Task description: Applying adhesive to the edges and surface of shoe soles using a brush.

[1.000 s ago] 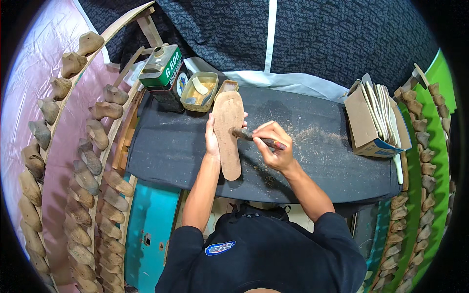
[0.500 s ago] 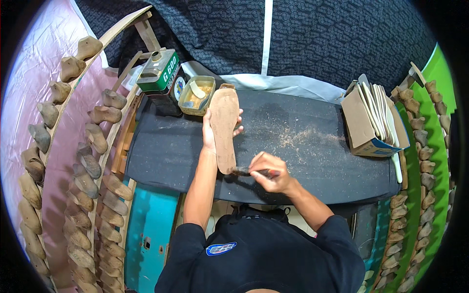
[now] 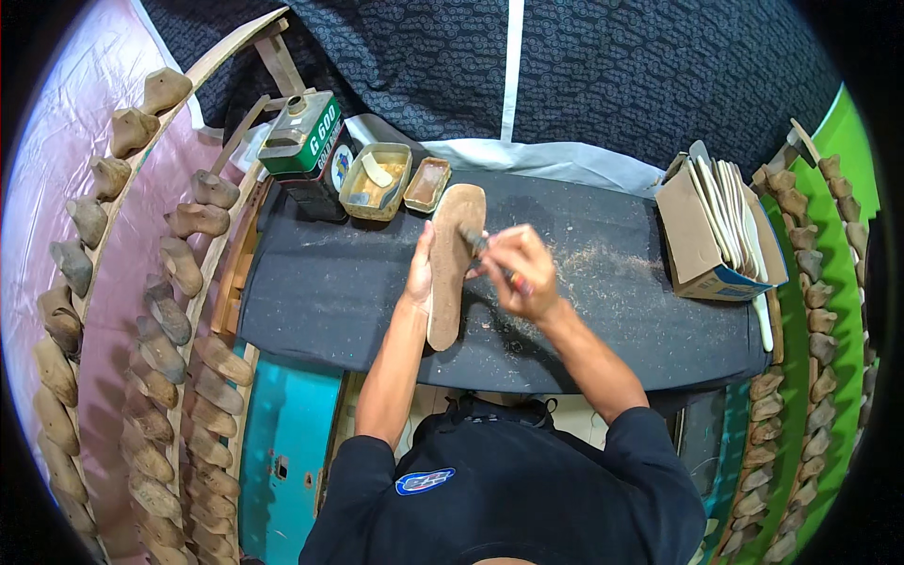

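Note:
A tan shoe insole [image 3: 451,273] is held up over the dark tabletop, its broad end pointing away from me. My left hand [image 3: 421,266] grips it from the left, with the thumb along its edge and the other fingers mostly hidden behind it. My right hand [image 3: 520,268] is closed around a small brush [image 3: 474,237], whose dark tip touches the insole's upper right part. Beyond the insole stand a yellowish plastic tub [image 3: 377,209] holding a pale curved piece, and a smaller brownish tub [image 3: 428,183].
A metal can [image 3: 303,155] stands at the far left of the black-covered table [image 3: 320,301]. At right, a cardboard box [image 3: 702,240] holds several pale sole-shaped pieces. Shavings [image 3: 593,259] lie mid-table. Racks of wooden shoe lasts [image 3: 169,311] flank both sides.
The insole has shifted right and tilted, uncovering the small brownish tub. My right hand has moved the brush from the insole's near end up to its far part.

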`<move>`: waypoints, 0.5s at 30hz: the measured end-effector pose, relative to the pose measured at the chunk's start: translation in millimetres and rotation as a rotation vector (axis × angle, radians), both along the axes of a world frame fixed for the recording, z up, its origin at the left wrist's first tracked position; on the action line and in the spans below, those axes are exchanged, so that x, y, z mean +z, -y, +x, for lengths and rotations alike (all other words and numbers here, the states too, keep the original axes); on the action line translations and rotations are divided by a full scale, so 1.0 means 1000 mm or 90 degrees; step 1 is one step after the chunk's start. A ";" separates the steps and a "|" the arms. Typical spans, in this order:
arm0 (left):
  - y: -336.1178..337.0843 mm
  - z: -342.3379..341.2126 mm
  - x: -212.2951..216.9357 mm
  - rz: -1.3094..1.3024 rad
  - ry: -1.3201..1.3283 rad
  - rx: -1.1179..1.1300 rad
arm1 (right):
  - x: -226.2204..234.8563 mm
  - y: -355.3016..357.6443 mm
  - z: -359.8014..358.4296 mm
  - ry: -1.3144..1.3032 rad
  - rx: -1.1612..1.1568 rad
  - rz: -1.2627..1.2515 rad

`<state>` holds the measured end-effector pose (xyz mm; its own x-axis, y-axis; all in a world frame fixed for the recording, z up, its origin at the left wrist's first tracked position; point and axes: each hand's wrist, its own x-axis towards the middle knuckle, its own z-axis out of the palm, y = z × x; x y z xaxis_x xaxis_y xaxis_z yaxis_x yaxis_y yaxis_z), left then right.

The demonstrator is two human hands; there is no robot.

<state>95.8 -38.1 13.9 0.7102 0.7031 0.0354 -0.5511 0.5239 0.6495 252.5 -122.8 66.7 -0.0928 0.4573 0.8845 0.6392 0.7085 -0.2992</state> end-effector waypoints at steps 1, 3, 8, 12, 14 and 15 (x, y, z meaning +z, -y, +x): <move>-0.004 -0.004 -0.002 0.010 0.010 0.002 | -0.006 0.007 -0.010 0.001 0.037 -0.006; -0.010 -0.012 -0.006 0.029 0.013 0.011 | -0.022 0.021 -0.027 -0.008 0.104 -0.041; -0.014 -0.023 -0.005 -0.018 0.011 0.036 | -0.037 0.057 -0.044 -0.030 0.262 -0.179; -0.013 -0.021 0.005 -0.001 0.013 0.020 | -0.029 0.054 -0.032 -0.111 0.343 -0.244; -0.013 -0.018 0.006 0.002 0.030 0.011 | -0.011 0.039 -0.013 -0.180 0.271 -0.176; -0.010 -0.018 0.005 0.003 0.045 0.003 | 0.003 0.030 -0.007 -0.172 0.180 -0.120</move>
<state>78.2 -27.6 18.5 0.7027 0.7059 0.0888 -0.5983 0.5188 0.6106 245.8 -152.8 69.8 -0.0146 0.6029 0.7977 0.3085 0.7615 -0.5700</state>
